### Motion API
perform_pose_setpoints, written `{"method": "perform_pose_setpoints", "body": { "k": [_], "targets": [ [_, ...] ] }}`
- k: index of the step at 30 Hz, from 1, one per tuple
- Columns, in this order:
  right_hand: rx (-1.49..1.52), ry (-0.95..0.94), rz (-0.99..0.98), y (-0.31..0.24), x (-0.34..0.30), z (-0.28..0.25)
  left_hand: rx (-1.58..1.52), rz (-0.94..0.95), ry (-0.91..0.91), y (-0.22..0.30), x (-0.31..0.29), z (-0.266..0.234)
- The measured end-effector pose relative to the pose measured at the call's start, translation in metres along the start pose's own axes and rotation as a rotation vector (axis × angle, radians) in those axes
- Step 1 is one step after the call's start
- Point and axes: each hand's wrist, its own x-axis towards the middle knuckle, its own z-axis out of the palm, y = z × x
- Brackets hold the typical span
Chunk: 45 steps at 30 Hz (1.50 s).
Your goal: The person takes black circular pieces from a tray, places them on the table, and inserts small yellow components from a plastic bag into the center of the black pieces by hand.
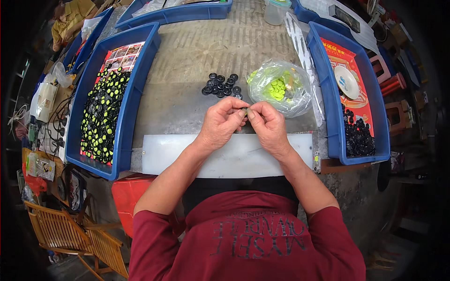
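My left hand [222,120] and my right hand [268,124] meet over the near part of the table, fingertips pinched together. Between them is a small black round piece [244,109] with a bit of green; the fingers hide most of it. Just beyond my left hand lies a loose group of black round pieces [220,85]. Close to my right hand sits an open clear plastic bag [300,96] holding many flat yellow-green discs [277,89]. Under my wrists runs a white board [187,157] along the table's front edge.
At left, a blue tray [123,126] holds many black pieces with yellow-green centres [104,112]. The right blue tray [382,126] contains plain black pieces [358,138] and a white dish [347,82]. A lidded plastic tub [276,11] stands at the back. Far left, another person [70,23] is visible.
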Motion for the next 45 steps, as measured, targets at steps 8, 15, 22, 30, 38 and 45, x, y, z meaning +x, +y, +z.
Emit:
{"method": "perform_pose_setpoints", "body": {
  "k": [8,15,22,30,38,45],
  "targets": [
    [0.000,0.005,-0.029,0.006,-0.001,0.002,0.093,0.072,0.043,-0.001,-0.002,0.003],
    [0.158,0.032,-0.018,0.000,0.000,0.004,-0.086,0.058,0.009,0.003,0.000,0.005],
    [0.092,0.000,-0.011,-0.003,0.000,-0.001,-0.100,0.056,-0.016,0.003,0.000,0.003],
    [0.073,0.014,-0.053,-0.005,0.000,0.003,-0.067,0.004,0.029,0.000,0.000,0.002],
    [-0.090,0.027,-0.109,0.002,-0.001,0.004,-0.022,0.017,0.039,0.000,-0.001,0.003],
    [0.067,0.023,-0.016,-0.001,0.000,0.005,-0.081,0.042,0.008,0.003,0.001,0.004]
  ]
}}
